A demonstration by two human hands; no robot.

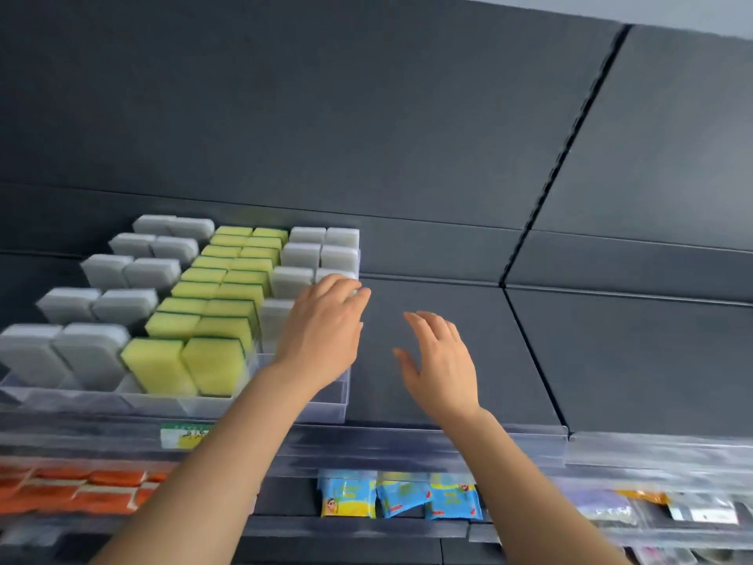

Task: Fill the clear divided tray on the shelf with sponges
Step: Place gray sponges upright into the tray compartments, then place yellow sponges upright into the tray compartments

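Shelf (509, 360): dark, with bare surface right of the tray. Tray (334, 401): clear and divided, front wall at the shelf lip; the dividers keep stock upright in rows. Grey sponges (93, 352): on edge in the tray's left and right columns, in rows running back so each top shows. Yellow sponges (220, 279): two tight columns in the tray's middle. The right column's front looks unfilled, so the task is judged nearly done. Left hand (322, 332): over the tray's right column, fingers bent down on a grey sponge, apparently seating it; too blurred to tell grip from press. Right hand (440, 360): just right of the tray, fingers spread wide, holding nothing, probably poised to steady. Blue packets (399, 499): below the tray. Label (183, 436): on the rail beneath the tray's front.
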